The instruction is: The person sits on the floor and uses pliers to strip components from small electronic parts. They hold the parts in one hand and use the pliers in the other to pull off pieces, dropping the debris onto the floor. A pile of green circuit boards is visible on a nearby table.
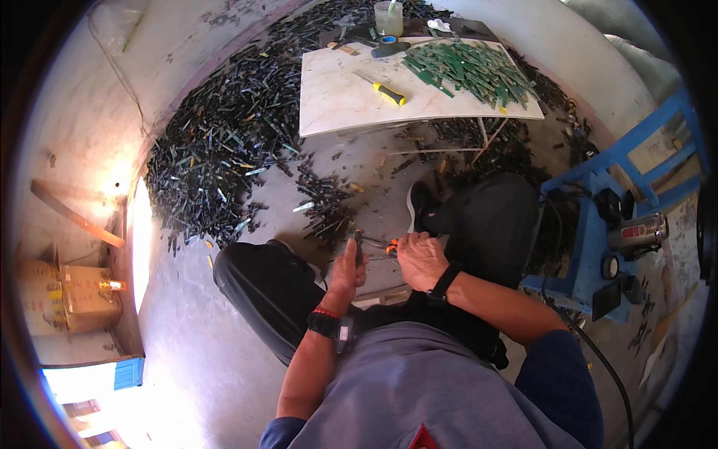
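Note:
Between my knees, my left hand (345,271) is closed with the thumb up, gripping a small dark strip (359,239). My right hand (423,260) is wrapped round a tool with orange handles (391,248), which looks like pliers. Its metal end reaches left to the strip; whether the jaws are closed on it is too small to tell. Beyond my hands, a heap of green circuit board strips (467,71) lies on the right of a white tabletop (340,108). A yellow-handled screwdriver (389,93) rests near the table's middle.
Dark strips (224,142) cover the floor at the far left, with a smaller pile (329,202) before my left knee. A plastic cup (388,20) stands at the table's back. A blue chair (583,187) with a metal flask (638,233) is at right; a black cable (591,344) hangs nearby.

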Demonstrator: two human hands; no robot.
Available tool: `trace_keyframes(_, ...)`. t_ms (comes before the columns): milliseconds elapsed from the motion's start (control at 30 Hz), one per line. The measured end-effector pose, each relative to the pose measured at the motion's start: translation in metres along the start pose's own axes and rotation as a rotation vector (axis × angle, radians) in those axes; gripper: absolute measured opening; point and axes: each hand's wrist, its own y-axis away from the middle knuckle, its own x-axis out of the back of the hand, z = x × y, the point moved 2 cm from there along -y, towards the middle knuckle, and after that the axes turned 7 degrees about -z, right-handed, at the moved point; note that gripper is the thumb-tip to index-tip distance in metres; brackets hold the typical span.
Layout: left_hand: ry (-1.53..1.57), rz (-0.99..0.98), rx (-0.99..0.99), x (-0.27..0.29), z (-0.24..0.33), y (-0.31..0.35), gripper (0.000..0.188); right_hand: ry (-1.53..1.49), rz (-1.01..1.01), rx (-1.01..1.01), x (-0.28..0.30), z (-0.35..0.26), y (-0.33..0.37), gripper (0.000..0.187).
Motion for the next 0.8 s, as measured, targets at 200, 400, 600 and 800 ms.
trace_keyframes(200, -0.182, 0.103, -0.105, 0.001, -0.006, -0.005, 0.057, 0.155, 0.089, 0.01, 0.0, -0.009, -0.002, 0.017)
trace_keyframes(400, -0.27, 0.188, -0.15, 0.011, -0.022, -0.022, 0.059, 0.213, 0.138, -0.009, -0.008, -0.017, -0.004, 0.01)
trace_keyframes(600, -0.379, 0.234, -0.248, 0.02, -0.031, -0.031, 0.058, 0.079, 0.085, -0.037, -0.01, -0.016, -0.006, 0.014)
trace_keyframes(800, -0.368, 0.238, -0.272, 0.02, -0.029, -0.03, 0.058, -0.242, 0.035, -0.037, -0.016, -0.013, -0.007, 0.02)
